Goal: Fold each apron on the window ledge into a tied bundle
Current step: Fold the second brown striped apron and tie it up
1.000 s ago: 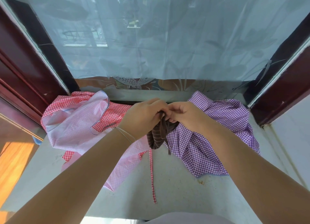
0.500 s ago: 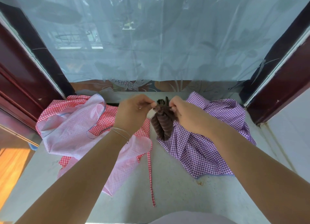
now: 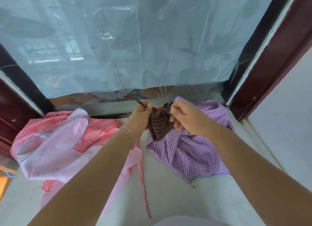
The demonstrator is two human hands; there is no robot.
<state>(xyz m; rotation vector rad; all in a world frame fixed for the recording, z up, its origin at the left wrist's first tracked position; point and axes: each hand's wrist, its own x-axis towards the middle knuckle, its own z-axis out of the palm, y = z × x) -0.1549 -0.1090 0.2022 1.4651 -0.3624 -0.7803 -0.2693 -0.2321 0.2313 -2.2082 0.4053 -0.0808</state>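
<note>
A small brown striped apron bundle [image 3: 159, 124] hangs between my hands above the middle of the ledge. My left hand [image 3: 139, 117] pinches one brown strap end that sticks up to the left. My right hand [image 3: 183, 115] grips the other strap end at the top of the bundle. A red and pink checked apron [image 3: 55, 141] lies crumpled and unfolded on the left of the ledge, its red tie [image 3: 143, 183] trailing toward me. On the right lies a purple checked apron [image 3: 190, 151], also loose and crumpled.
The pale stone window ledge [image 3: 168, 200] runs from the window to my body. A pale blue plastic sheet [image 3: 135, 39] covers the window behind. Dark red frames [image 3: 270, 60] close in both sides, and a white wall [image 3: 287, 124] stands at the right.
My hands have drawn apart, pulling the brown strap ends outward over the bundle. The bundle has risen slightly and looks tighter. The two checked aprons have not moved.
</note>
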